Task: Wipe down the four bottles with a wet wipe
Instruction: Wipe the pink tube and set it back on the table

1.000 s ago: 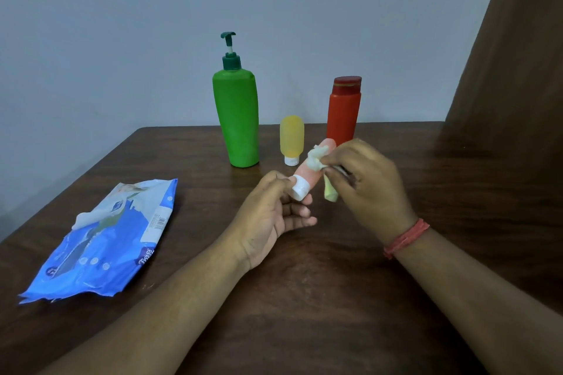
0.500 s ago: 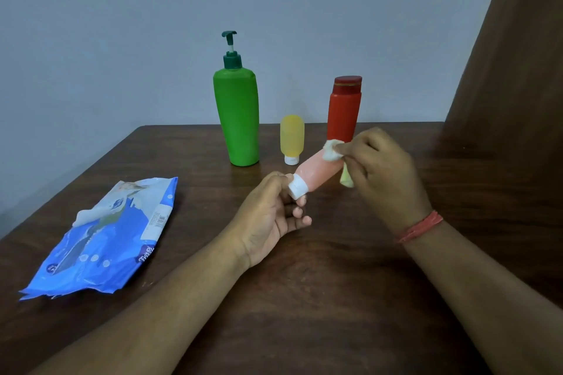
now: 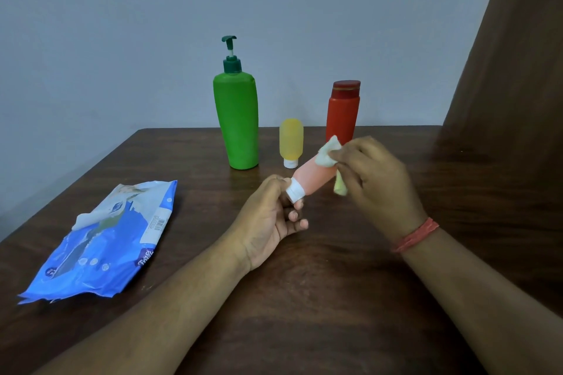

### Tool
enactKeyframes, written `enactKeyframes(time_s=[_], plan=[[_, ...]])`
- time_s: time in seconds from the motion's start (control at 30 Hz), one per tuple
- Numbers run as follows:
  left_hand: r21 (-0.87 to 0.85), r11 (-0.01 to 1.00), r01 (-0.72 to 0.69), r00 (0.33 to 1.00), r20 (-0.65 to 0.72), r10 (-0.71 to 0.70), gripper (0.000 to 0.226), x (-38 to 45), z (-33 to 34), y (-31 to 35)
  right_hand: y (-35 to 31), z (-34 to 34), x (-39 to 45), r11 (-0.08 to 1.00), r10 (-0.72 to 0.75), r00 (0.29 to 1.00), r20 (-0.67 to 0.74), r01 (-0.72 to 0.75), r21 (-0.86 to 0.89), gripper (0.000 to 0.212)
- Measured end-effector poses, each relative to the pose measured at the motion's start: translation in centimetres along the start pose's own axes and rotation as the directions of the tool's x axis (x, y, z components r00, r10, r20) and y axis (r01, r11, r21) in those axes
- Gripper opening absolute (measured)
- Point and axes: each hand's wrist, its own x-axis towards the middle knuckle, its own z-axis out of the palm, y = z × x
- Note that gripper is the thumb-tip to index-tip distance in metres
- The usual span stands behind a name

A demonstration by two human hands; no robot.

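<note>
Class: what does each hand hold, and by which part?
Left hand pinches the pink bottle by its white cap end. Right hand grips the wipe, bunched against the bottle's far end.

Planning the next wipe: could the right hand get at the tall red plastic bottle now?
Probably yes: the red bottle stands upright just behind the right hand, nothing between, though that hand grips the crumpled wet wipe.

Four bottles — green pump bottle (image 3: pixel 237 122), yellow bottle (image 3: pixel 291 139), red bottle (image 3: pixel 341 114), pink bottle (image 3: pixel 313 175) — one wet wipe (image 3: pixel 327 154), one wipes pack (image 3: pixel 103 240).

Wipe packet (image 3: pixel 100 240): print perhaps unreadable.
</note>
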Motion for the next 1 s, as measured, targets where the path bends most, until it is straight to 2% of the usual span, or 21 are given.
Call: enactKeyframes(time_s=[0.1,0.17,0.23,0.37,0.47,0.57,0.7,0.77,0.9,1.0], plan=[[0.001,1.0,0.006,1.0,-0.022,-0.006,0.018,0.0,-0.2,0.1,-1.3,0.7,-0.1,0.982,-0.188,0.977,0.097,0.185,0.039,0.025],[-0.008,1.0,0.007,0.999,-0.035,-0.008,0.02,0.0,-0.4,0.1,-1.4,1.0,0.0,0.972,-0.236,0.964,0.124,0.232,0.046,0.026],[-0.019,1.0,0.003,0.999,-0.032,-0.003,0.019,-0.1,-0.4,0.1,-0.9,0.7,0.3,0.985,-0.174,0.98,0.093,0.173,0.021,0.024],[-0.031,0.999,0.007,1.0,0.004,-0.007,0.018,-0.1,-0.2,0.1,0.7,0.0,0.5,0.998,0.057,0.998,-0.031,-0.059,-0.039,0.023],[-0.034,0.999,0.013,1.0,0.011,-0.013,0.019,-0.1,-0.2,0.0,0.5,-0.1,0.3,0.996,0.083,0.996,-0.037,-0.083,-0.014,0.024],[-0.042,0.999,0.009,1.0,-0.007,-0.009,0.021,-0.1,-0.3,0.2,-0.6,0.3,0.3,0.998,-0.059,0.998,0.013,0.059,0.003,0.026],[-0.071,0.997,0.017,0.999,-0.043,-0.02,0.03,0.0,-0.6,0.3,-1.7,1.1,0.0,0.963,-0.267,0.952,0.153,0.261,0.062,0.031],[-0.099,0.995,0.018,0.999,-0.049,-0.023,0.031,0.1,-0.5,0.3,-1.2,0.9,0.0,0.959,-0.283,0.945,0.167,0.279,0.043,0.033],[-0.164,0.986,0.018,0.999,-0.038,-0.025,0.035,0.0,-0.3,0.4,0.0,0.1,0.2,0.984,-0.17,0.983,0.074,0.173,-0.046,0.03],[-0.124,0.992,0.029,0.998,-0.048,-0.035,0.034,-0.1,-0.2,0.4,-1.4,0.9,-0.4,0.945,-0.322,0.936,0.144,0.326,-0.006,0.04]])
